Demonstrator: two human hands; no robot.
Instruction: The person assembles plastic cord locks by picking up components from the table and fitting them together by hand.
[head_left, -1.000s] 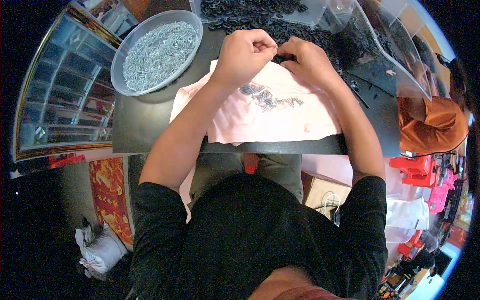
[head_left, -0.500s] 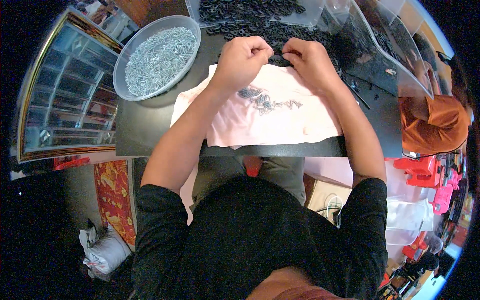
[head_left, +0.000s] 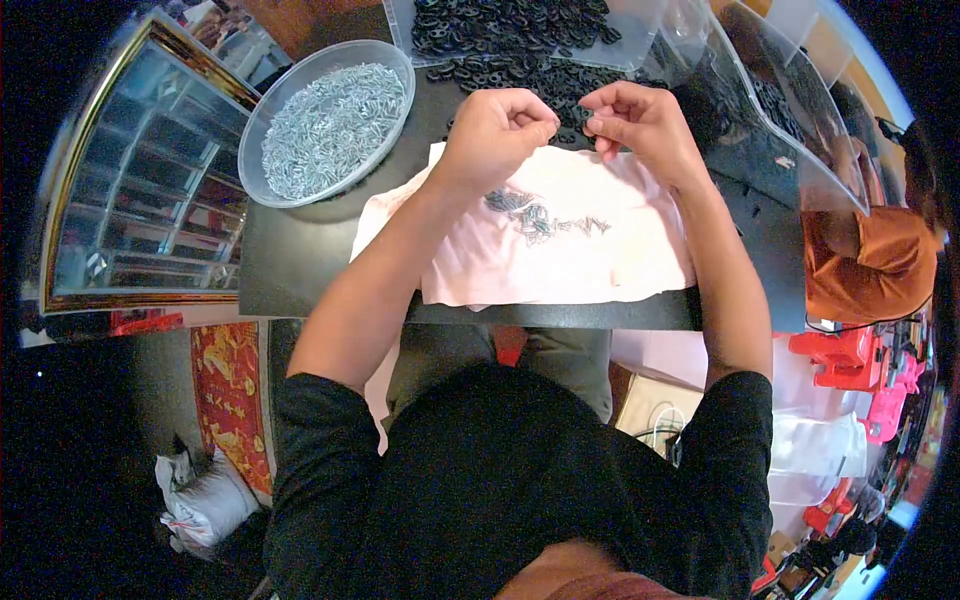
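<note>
My left hand [head_left: 500,140] is closed in a pinch over the far edge of a pale pink cloth [head_left: 580,270]; whatever sits between its fingertips is too small to make out. Just to the right, my right hand [head_left: 645,130] grips a small black plastic piece [head_left: 588,117] between thumb and fingers. A narrow gap separates the two hands. On the cloth below them lies a little pile of thin silvery metal pins [head_left: 537,222], some strung out to the right. Beyond the hands spreads a heap of black plastic pieces [head_left: 500,72], many of them ring-like.
A round clear bowl [head_left: 247,165] full of silvery pins stands at the left on the dark table [head_left: 290,265]. A clear plastic bin [head_left: 640,45] of black pieces sits at the back. At the right, a transparent panel [head_left: 800,135] rises near a person in an orange top [head_left: 850,255].
My hands have drawn slightly toward me and a little apart. The right hand has turned and its fingers have spread somewhat, showing the black piece. The whole view has shifted slightly.
</note>
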